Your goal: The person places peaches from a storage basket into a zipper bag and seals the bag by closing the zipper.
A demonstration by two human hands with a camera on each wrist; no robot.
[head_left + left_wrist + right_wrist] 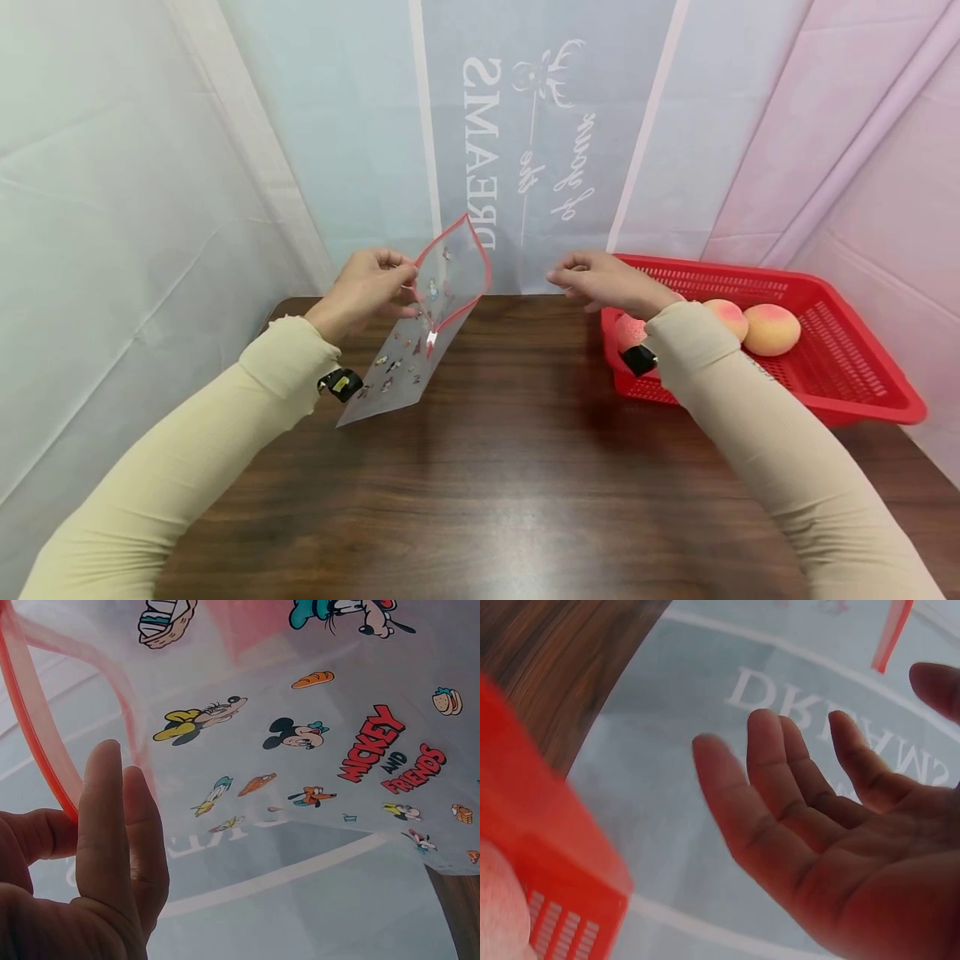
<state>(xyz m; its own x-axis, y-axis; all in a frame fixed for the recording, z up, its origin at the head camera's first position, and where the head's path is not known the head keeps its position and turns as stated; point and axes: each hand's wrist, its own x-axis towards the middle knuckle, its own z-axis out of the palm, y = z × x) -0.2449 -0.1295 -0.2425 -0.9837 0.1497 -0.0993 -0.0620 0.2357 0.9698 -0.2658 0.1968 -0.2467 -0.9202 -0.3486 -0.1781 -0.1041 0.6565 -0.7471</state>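
Observation:
A clear zip pouch with a red zip edge and small cartoon prints hangs tilted above the table, its mouth spread apart. My left hand pinches the red edge between thumb and fingers; the left wrist view shows the prints close up beside the fingers. To the right, my right hand hovers by the near-left corner of a red plastic basket. Its fingers are loosely bent and hold nothing, as the right wrist view also shows. Peaches lie in the basket, some partly hidden by my right forearm.
The dark wooden table spreads below both arms. A grey-blue cloth with white lettering hangs behind it, and pale cloth walls close off the sides. The basket's rim stands above the tabletop at right.

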